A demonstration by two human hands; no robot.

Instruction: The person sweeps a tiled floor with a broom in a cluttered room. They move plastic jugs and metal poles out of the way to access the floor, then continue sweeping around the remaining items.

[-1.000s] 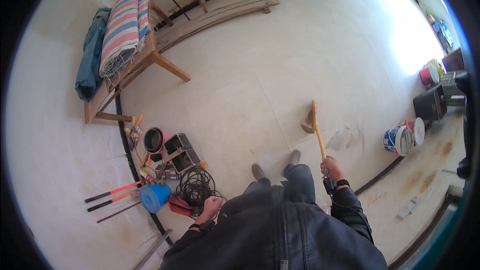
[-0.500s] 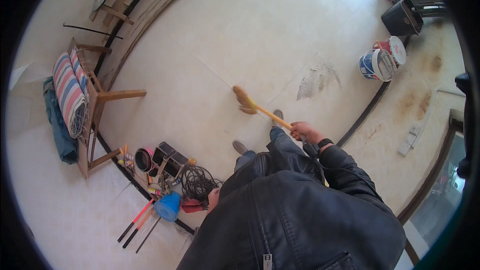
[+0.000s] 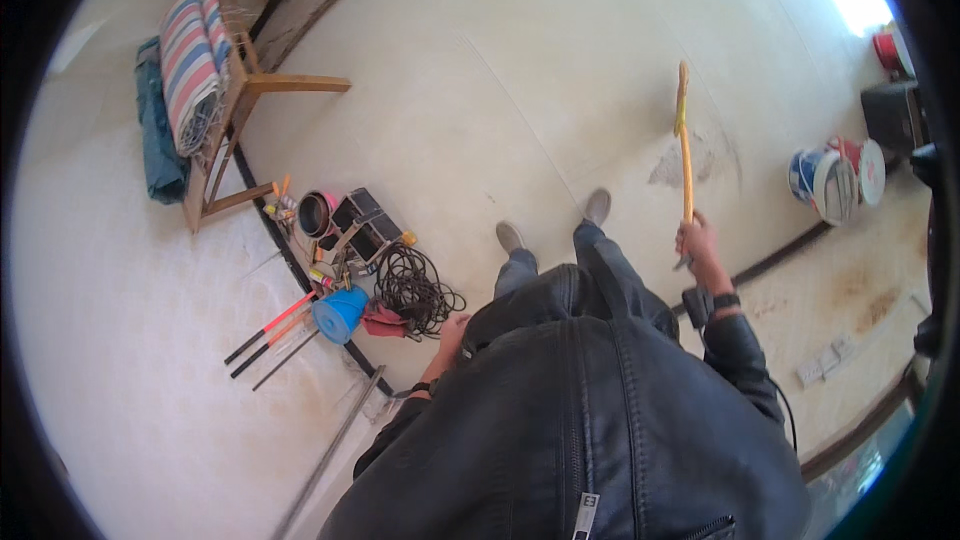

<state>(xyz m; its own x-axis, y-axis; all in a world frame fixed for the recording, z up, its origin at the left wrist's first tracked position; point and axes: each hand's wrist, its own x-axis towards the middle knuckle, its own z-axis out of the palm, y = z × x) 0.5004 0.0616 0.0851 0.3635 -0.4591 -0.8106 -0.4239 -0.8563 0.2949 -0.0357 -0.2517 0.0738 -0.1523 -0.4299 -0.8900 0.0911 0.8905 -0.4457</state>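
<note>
My right hand (image 3: 699,242) is closed round the yellow handle of a short broom (image 3: 686,165). The broom points away from me, and its straw head shows narrow, edge-on, at the far end. A grey, rough patch (image 3: 672,167) on the pale floor lies just beside the handle. My left hand (image 3: 452,335) hangs low at the side of my black jacket, nearest to a heap of coiled black cable (image 3: 412,288). Its fingers are mostly hidden, so I cannot make out their pose. Nothing can be seen in it.
By the left wall stand a blue bucket (image 3: 338,315), an open black toolbox (image 3: 366,224) and long-handled tools (image 3: 268,328). Above them, a wooden stool (image 3: 240,105) bears a rolled striped sheet (image 3: 190,70). Paint buckets (image 3: 833,185) and a black bin (image 3: 893,115) line the right side.
My right hand has swung the broom outward to the right and away from my feet, so its head turns edge-on. My view has shifted, and more of my left hand shows.
</note>
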